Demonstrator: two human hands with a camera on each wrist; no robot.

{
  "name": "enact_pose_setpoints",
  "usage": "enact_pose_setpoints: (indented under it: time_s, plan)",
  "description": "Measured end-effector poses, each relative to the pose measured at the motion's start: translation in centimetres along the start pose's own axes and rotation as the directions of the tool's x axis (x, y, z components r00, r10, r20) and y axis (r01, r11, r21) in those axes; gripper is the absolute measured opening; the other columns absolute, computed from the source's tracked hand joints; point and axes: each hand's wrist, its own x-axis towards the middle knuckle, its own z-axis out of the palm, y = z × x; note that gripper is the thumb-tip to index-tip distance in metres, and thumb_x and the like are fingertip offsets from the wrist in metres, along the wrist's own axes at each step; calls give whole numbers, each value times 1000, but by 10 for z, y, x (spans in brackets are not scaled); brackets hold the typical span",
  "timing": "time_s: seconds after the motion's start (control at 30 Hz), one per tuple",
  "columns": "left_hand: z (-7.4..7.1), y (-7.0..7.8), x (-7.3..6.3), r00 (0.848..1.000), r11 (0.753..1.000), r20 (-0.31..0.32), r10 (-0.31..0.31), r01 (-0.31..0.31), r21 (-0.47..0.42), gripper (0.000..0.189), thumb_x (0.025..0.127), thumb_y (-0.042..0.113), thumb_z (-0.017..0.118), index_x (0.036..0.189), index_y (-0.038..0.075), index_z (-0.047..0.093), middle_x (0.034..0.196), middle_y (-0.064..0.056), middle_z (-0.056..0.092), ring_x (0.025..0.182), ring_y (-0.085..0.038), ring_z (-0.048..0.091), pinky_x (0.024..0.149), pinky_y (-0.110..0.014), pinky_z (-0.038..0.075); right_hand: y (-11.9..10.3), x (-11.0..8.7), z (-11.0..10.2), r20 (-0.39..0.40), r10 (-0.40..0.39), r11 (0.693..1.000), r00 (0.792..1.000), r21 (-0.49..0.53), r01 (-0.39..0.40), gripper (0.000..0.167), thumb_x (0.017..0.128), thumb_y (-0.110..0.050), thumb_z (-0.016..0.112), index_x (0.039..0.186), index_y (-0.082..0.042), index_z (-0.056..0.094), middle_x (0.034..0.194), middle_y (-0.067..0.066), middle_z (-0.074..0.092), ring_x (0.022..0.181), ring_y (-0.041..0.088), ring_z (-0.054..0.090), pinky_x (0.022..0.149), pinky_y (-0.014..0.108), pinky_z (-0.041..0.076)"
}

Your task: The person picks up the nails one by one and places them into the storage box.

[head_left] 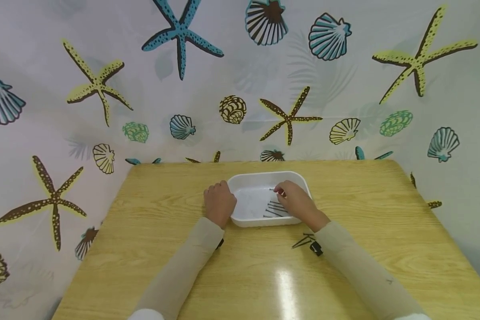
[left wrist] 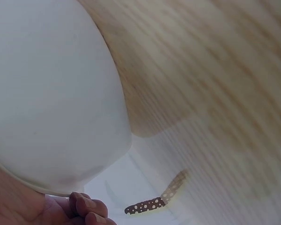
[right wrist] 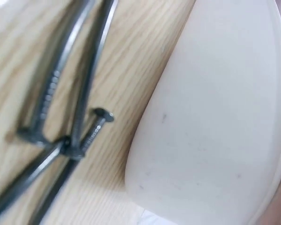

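Note:
My left hand grips the left rim of a shallow white tray, fingers curled beside the outer wall; its thumb is hidden. In the left wrist view, the curled fingers show just past the rim. Inside the tray, toward its right side, my right hand pinches a dark nail by its fingertips. Below that hand several nails lie roughly side by side on the tray floor, partly covered by the hand. The right wrist view shows only a sliver of that hand beyond the tray's wall.
Several loose nails lie crossed on the wooden table in front of the tray, close to the right wrist. A black wrist device sits under the right sleeve. Patterned cloth with shells and starfish hangs behind the table.

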Motion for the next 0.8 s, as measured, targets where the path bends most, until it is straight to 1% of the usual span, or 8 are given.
enact_pose_setpoints:
  time_s: [0.1,0.23,0.4,0.53,0.67,0.8]
  plan:
    - [2,0,0,1000,1000,-1,-1,1,1,25,89,16,47,103,0,60,92,-14,63,88,-30,56,79,-43,39,0,-4,-2,-13,-22,999,1000,26,22,17,90,-8,58,104,-2,63,96,4,57,89,18,57,79,34,46]
    - [3,1,0,1000,1000,-5,1,-1,6,25,89,16,47,103,0,61,93,-14,63,88,-31,57,78,-44,40,0,-12,-6,-54,-54,998,997,42,57,16,89,-8,59,104,-1,64,96,5,58,89,18,57,79,34,46]
    - [4,2,1,1000,1000,4,6,-6,1,25,89,16,48,103,1,61,93,-14,63,88,-31,57,78,-44,40,1,-29,-19,-89,-52,997,995,54,57,17,89,-8,60,105,-2,63,97,6,58,90,20,57,78,37,46]
    - [2,3,0,1000,1000,5,9,-9,-10,25,89,16,48,104,0,61,93,-15,63,88,-31,57,79,-44,40,6,-46,-32,-116,-61,996,991,50,67,19,90,-8,59,107,-2,62,98,7,58,89,21,56,76,39,46]
    - [-1,2,-1,1000,1000,4,14,-14,-23,26,89,15,47,103,-1,61,92,-15,63,87,-32,57,79,-44,40,14,-60,-44,-135,-43,997,990,65,52,20,90,-9,58,109,-1,61,100,9,58,88,21,55,77,39,46]
    - [-2,2,0,1000,1000,18,15,-14,-23,25,88,15,47,103,-1,60,92,-15,62,87,-32,57,79,-44,39,23,-74,-53,-145,-5,998,989,68,15,21,91,-9,57,110,-1,60,104,10,58,90,22,54,77,40,46]
